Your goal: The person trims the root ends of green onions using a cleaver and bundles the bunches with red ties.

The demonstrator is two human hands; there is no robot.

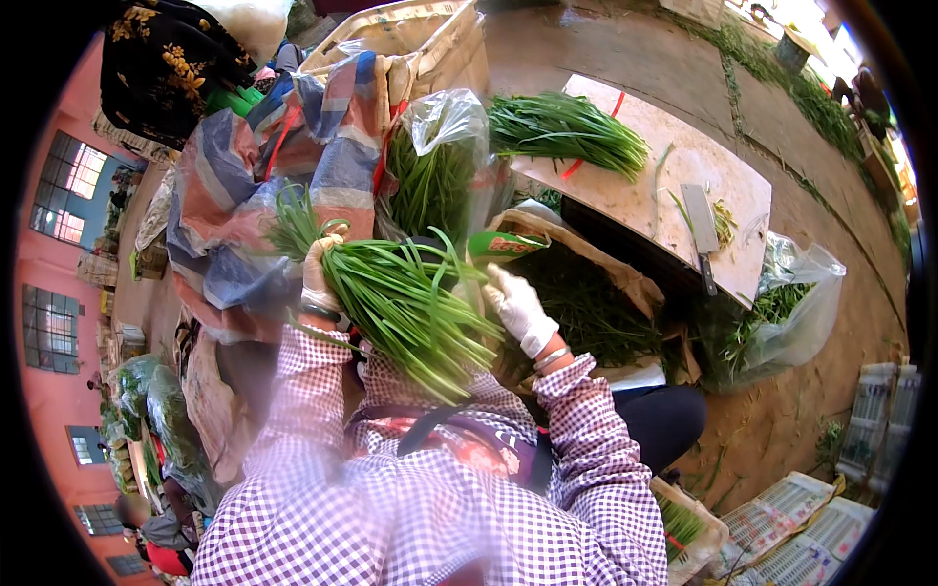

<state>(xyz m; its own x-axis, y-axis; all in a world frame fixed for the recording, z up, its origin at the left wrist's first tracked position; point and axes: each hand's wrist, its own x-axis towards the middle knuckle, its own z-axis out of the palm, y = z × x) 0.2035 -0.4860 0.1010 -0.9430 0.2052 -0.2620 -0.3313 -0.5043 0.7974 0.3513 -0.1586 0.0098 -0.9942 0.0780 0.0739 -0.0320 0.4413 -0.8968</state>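
A thick bunch of long green chives [405,298] lies slanted in front of my chest. My left hand [318,273], in a white glove, wraps round the bunch near one end. The leaves fan out toward the lower right. On the right side of the bunch is my white-gloved right hand [520,308], fingers bent and drawn together beside the leaf edges. What its fingertips hold, if anything, I cannot make out. Just beyond it stands a green printed piece of packaging [503,246], over an open sack [635,283] full of loose greens.
Ahead on the right, a board [723,186] carries a bundle of tied chives [572,132] and a cleaver [700,230]. Clear bags of greens [430,181] stand around me. A striped woven sack [234,181] and a pale crate [459,54] are at the upper left.
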